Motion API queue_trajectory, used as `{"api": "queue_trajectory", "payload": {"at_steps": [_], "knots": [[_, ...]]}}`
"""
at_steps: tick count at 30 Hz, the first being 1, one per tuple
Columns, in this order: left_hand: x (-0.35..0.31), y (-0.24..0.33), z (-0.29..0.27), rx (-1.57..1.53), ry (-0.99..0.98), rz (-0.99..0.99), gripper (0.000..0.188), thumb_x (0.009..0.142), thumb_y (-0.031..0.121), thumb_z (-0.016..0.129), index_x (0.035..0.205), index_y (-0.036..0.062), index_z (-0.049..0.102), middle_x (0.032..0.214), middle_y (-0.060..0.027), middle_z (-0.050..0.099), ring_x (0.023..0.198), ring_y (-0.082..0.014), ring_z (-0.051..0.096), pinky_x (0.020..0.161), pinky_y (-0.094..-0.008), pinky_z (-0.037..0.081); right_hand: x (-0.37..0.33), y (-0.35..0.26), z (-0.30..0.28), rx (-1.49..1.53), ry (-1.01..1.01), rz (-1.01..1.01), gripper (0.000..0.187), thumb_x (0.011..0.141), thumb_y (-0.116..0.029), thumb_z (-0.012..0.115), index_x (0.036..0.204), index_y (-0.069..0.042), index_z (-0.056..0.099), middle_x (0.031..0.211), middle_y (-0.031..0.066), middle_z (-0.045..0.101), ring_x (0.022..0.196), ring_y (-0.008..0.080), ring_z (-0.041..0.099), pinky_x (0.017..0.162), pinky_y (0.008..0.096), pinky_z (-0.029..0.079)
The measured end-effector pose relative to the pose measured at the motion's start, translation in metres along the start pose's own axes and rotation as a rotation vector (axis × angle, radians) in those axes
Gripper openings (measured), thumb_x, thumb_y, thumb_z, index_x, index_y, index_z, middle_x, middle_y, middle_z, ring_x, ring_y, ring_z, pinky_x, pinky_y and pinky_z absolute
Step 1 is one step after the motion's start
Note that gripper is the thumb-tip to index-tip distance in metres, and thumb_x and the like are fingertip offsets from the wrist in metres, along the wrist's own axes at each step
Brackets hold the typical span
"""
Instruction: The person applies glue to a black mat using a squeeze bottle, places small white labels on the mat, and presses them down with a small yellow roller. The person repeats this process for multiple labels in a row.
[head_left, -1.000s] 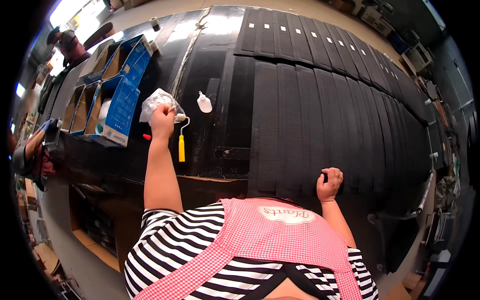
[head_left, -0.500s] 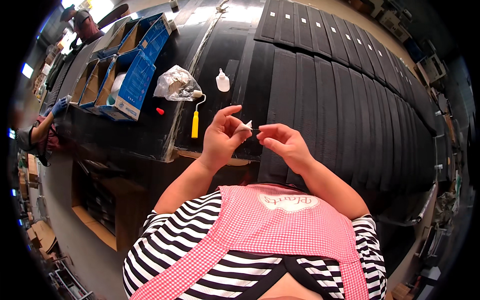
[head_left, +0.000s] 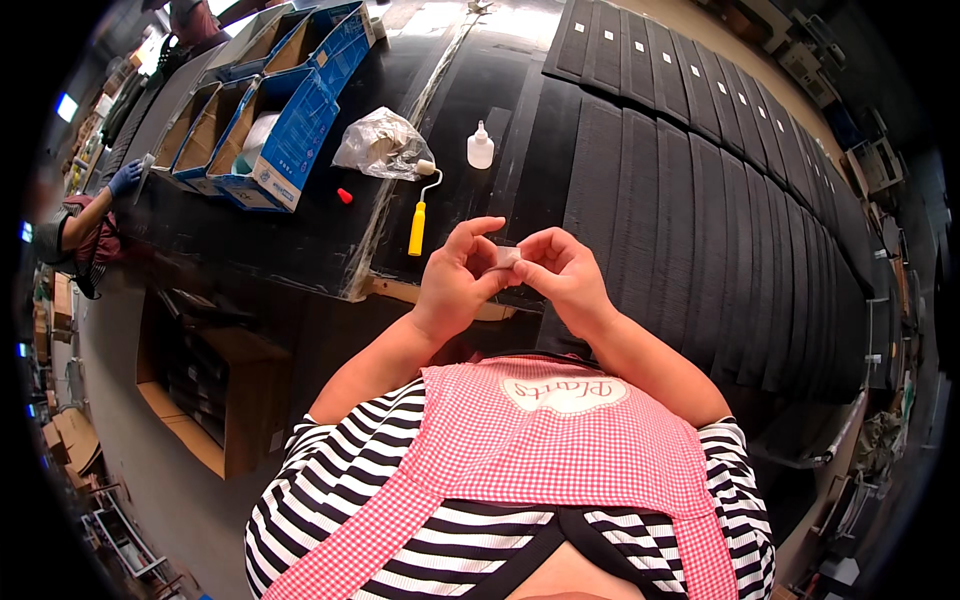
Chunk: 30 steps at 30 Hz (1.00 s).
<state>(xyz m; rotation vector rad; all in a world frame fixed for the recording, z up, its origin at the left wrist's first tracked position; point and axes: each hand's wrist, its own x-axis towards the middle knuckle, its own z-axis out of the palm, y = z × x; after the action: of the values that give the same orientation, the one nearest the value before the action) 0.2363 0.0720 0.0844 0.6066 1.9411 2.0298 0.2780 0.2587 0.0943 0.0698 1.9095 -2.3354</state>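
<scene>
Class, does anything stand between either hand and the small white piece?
Nothing visible does. The left hand and right hand meet at the white piece, with fingertips of both on it. The bottle and roller are beyond them on the table, out of the way.

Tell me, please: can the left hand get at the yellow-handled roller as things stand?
Probably yes: the yellow-handled roller lies beyond the left hand, with nothing visible between them. But that hand seems to hold a small white piece with the right hand, so it may need freeing first.
</scene>
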Motion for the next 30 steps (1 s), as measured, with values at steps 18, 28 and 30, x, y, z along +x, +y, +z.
{"api": "queue_trajectory", "payload": {"at_steps": [18, 28, 30], "knots": [[-0.016, -0.006, -0.031, -0.078, 0.027, 0.086, 0.048, 0.089, 0.004, 0.075, 0.132, 0.0043, 0.054, 0.095, -0.0052, 0.068, 0.086, -0.0099, 0.067, 0.078, -0.0235, 0.055, 0.009, -0.005, 0.030, -0.009, 0.037, 0.098, 0.012, 0.094, -0.008, 0.068, 0.102, 0.000, 0.064, 0.090, 0.0056, 0.070, 0.076, 0.0101, 0.065, 0.070, 0.0245, 0.053], [-0.021, -0.016, -0.035, -0.528, 0.186, -0.268, 0.016, 0.097, 0.013, 0.067, 0.112, 0.0060, 0.063, 0.103, -0.0071, 0.070, 0.088, -0.0150, 0.070, 0.081, -0.0267, 0.059, 0.016, 0.002, 0.036, 0.085, 0.118, 0.140, 0.012, 0.096, -0.012, 0.067, 0.103, -0.004, 0.064, 0.092, 0.0040, 0.070, 0.078, 0.0091, 0.065, 0.068, 0.0229, 0.051], [-0.023, -0.013, -0.030, -0.635, 0.226, -0.314, 0.014, 0.097, 0.012, 0.067, 0.109, 0.0065, 0.063, 0.104, -0.0072, 0.069, 0.088, -0.0152, 0.070, 0.080, -0.0272, 0.060, 0.016, 0.006, 0.037, 0.129, 0.130, 0.150, 0.012, 0.096, -0.012, 0.066, 0.106, -0.004, 0.064, 0.094, 0.0044, 0.070, 0.079, 0.0093, 0.065, 0.068, 0.0235, 0.051]]}}
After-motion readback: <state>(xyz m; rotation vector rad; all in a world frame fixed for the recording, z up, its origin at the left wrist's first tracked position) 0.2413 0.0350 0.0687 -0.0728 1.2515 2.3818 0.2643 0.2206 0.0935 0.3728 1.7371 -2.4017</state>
